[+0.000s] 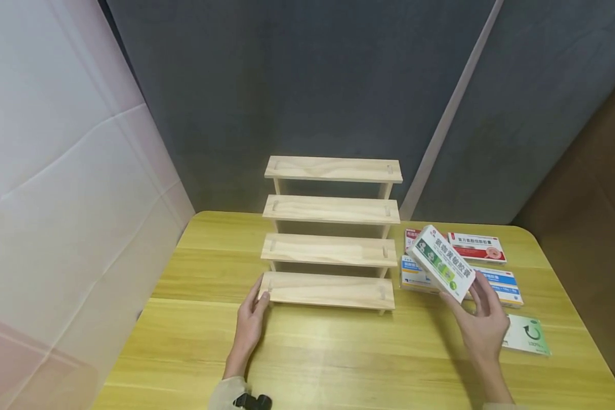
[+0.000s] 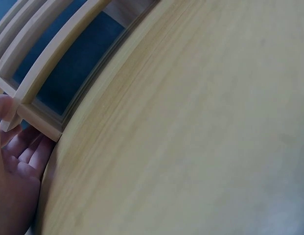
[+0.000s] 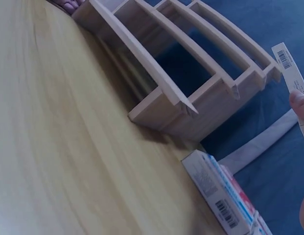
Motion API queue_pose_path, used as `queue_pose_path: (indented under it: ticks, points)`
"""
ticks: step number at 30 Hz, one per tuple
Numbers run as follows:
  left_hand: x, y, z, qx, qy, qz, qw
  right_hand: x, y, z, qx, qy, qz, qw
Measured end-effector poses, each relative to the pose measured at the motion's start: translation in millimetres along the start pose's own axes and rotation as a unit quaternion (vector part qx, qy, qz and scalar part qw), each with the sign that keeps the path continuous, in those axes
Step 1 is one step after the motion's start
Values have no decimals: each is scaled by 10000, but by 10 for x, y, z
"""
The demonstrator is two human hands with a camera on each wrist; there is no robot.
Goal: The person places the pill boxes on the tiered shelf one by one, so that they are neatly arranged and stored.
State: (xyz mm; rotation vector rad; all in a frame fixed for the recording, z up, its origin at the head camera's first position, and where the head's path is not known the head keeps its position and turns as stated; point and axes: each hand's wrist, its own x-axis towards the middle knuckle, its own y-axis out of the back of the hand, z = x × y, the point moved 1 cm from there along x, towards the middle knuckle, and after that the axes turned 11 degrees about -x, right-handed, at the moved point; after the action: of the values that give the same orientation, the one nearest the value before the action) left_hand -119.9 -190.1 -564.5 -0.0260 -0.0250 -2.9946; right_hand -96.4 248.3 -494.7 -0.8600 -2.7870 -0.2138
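A pale wooden rack with stepped shelves point(image 1: 328, 289) stands on the table, its tiers rising toward the back. At the left end of its lowest shelf, my left hand point(image 1: 248, 327) grips the corner; in the left wrist view the thumb lies at the front and the other fingers go along the side panel. My right hand point(image 1: 484, 330) holds a white and green medicine box point(image 1: 443, 262) by its lower end, tilted and raised over other boxes. In the right wrist view only a narrow barcoded side of that medicine box point(image 3: 288, 66) shows, with the thumb on it.
Beside the rack on the right lie red and white boxes point(image 1: 476, 247) and blue and white boxes point(image 1: 497, 285), partly covered by the held box. A green and white box point(image 1: 528, 335) lies nearer, by the right wrist. Behind the wooden table point(image 1: 184, 341) hangs a dark grey cloth point(image 1: 312, 74).
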Motion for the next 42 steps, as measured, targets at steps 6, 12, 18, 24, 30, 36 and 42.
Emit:
queue_pose_path:
  ticks: [6, 12, 18, 24, 30, 36, 42]
  points:
    - [3, 5, 8, -55, -42, -41, 10000, 38, -67, -78, -18, 77, -75, 9999]
    - [5, 7, 6, -99, -12, -61, 9999, 81, -145, -124, 45, 150, -57, 9999]
    - [-4, 7, 5, -75, 49, -56, 9999, 99, -230, -163, 24, 249, 15, 9997]
    - [3, 3, 1, -134, -24, -32, 9999, 129, -325, -212, -10, 463, 25, 9989]
    - [6, 5, -3, -62, 7, 19, 10000, 127, -431, -260, 142, 516, 76, 9985]
    - [11, -2, -13, -109, -17, -2, 9999, 140, -530, -307, 150, 582, 53, 9982]
    - [13, -4, -11, -122, -71, -16, 9999, 149, -589, -332, 64, 640, 30, 9979]
